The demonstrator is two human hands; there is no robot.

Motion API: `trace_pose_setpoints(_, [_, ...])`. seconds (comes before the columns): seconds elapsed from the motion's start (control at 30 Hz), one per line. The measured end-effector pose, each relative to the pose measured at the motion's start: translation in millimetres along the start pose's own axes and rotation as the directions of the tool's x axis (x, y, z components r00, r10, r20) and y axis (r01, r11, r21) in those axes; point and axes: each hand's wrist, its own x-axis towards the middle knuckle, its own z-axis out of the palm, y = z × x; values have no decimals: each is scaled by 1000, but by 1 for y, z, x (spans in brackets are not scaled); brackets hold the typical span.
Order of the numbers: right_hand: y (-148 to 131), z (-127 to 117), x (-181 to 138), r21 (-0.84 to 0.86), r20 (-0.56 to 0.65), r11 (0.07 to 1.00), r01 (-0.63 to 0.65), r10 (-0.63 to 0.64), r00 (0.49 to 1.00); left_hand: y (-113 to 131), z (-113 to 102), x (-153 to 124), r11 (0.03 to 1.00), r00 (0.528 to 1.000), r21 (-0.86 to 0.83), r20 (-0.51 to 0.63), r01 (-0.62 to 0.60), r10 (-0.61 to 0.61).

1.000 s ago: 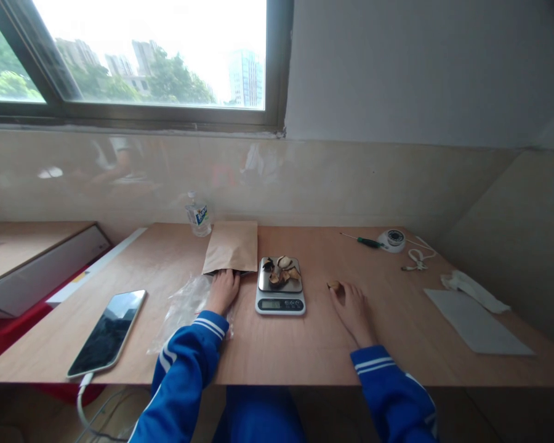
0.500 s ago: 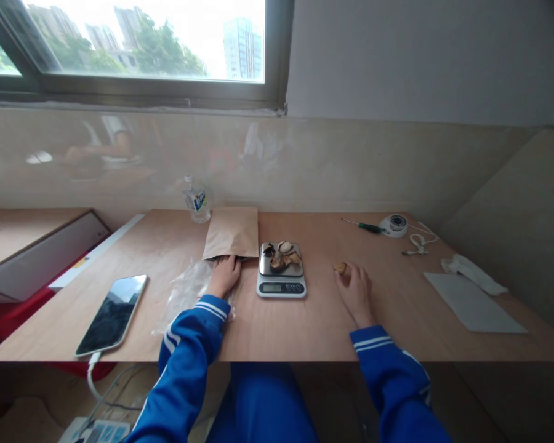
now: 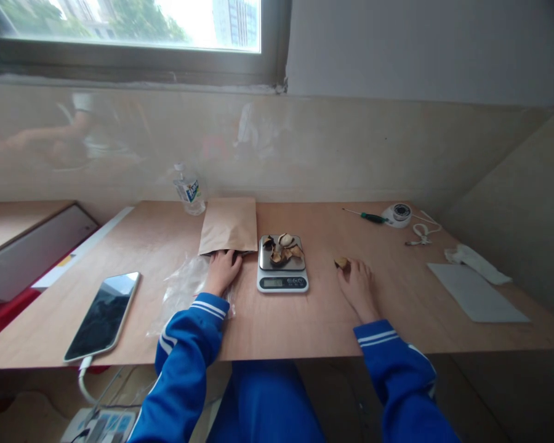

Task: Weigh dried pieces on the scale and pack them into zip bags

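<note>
My left hand lies palm down at the mouth of a brown paper bag, its fingers stretched out, thumb apart. The fingertips are hidden at the bag's dark opening. Under and beside that wrist is a crumpled clear plastic bag. Several dried, curled brown pieces, one paler and rounder, rest on a small digital kitchen scale; its reading is too small to make out. To the right of the scale, my right hand pinches a small dried brown piece between thumb and fingers, low over the table.
A phone with a charging cable lies at the left. A clear bottle stands behind the paper bag. At the back right are a screwdriver and a white dome camera; nearer lie a grey sheet and a white tissue.
The view has tilted down slightly. My left hand stays at the bag's mouth with its fingers a little more spread. My right hand keeps hold of the dried piece, almost in the same place.
</note>
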Motion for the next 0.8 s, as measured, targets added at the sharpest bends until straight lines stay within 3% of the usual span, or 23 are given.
trace_pose_setpoints(0.23, [-8,-9,1,25,-40,999,45,-44,998,-1,0,-2,994,999,-99,-11,38,-39])
trace_pose_setpoints(0.4, [-10,-12,3,76,34,986,150,-153,988,-4,1,-4,991,1000,-136,-8,-18,18])
trace_pose_setpoints(0.8, [-6,-2,3,112,-29,983,142,-140,990,1,-9,-9,996,998,-92,60,15,-10])
